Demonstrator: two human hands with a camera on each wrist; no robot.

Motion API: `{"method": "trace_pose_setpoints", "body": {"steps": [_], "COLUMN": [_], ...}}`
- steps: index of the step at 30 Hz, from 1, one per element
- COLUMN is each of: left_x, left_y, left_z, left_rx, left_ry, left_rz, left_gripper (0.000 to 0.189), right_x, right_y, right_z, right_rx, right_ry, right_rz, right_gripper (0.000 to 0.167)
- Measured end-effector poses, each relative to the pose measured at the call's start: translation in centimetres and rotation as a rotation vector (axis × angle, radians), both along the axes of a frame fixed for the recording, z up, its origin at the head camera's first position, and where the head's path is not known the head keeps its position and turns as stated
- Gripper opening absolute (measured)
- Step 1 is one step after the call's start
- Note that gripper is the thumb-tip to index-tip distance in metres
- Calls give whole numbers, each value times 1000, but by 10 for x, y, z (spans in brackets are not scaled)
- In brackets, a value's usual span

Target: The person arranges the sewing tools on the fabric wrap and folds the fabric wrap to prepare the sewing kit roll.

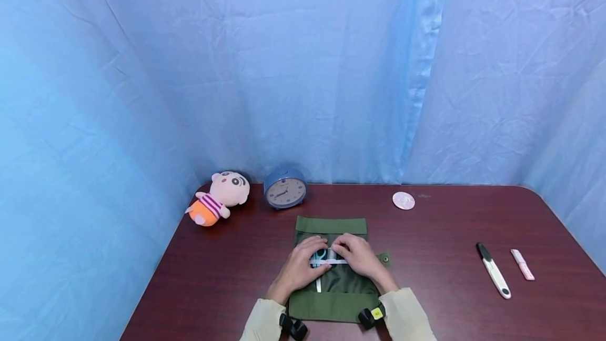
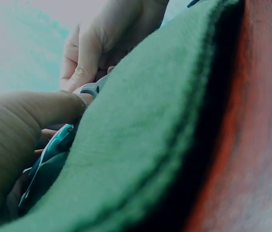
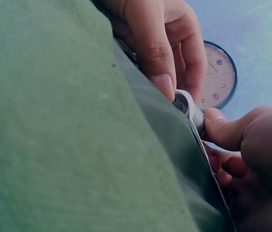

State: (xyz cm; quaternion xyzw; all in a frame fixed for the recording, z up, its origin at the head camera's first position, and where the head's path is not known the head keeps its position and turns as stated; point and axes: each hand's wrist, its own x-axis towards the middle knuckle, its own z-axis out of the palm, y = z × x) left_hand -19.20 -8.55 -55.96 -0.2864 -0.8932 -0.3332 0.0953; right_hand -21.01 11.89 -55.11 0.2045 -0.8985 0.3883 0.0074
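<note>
A green cloth roll-up pouch [image 1: 333, 307] lies unfolded on the table, a white elastic band [image 1: 338, 261] running across its dark inside. Teal-handled scissors [image 1: 320, 254] sit at the band, partly covered by my left hand [image 1: 303, 262]. That hand's thumb and fingers pinch the band beside a small grey cylinder [image 3: 198, 122]. From the other side my right hand [image 1: 358, 254] grips the cylinder, its thumb against it. The cylinder appears to be inside the band's loop; its exact kind is unclear. In the left wrist view, the pouch's cloth [image 2: 140, 121] hides much of the contact.
Behind the pouch stand a blue alarm clock [image 1: 285, 192] and a plush doll [image 1: 219, 199]. A round pinkish disc [image 1: 403, 200] lies at the back. To the right are a white-and-black long-handled tool [image 1: 494, 272] and a small pink-and-white cutter-like item [image 1: 523, 264].
</note>
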Motion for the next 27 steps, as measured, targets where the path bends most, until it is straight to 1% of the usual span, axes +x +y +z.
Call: {"method": "trace_pose_setpoints", "body": {"steps": [6, 9, 11, 15, 17, 21, 27], "left_x": [0, 0, 0, 0, -1, -1, -1], "left_y": [0, -1, -1, -1, -1, -1, -1], "left_z": [-1, -1, -1, -2, -3, -3, -2], "left_rx": [2, 7, 4, -2, 3, 15, 15], "left_ry": [5, 17, 44, 85, 80, 40, 7], "left_rz": [-5, -13, -19, -24, -22, -17, -16], "left_gripper": [38, 39, 38, 36, 37, 37, 38], "right_x": [4, 5, 5, 5, 4, 3, 3], "right_y": [-6, -7, -8, -7, -5, -3, -6], "right_z": [-1, 0, 1, 2, 3, 3, 6], "right_rx": [73, 102, 114, 80, 46, 9, 56], "right_ry": [55, 52, 42, 18, 4, -22, -44], "right_rz": [-15, -20, -23, -11, -4, 4, -21], "right_gripper": [12, 12, 12, 12, 12, 14, 15]}}
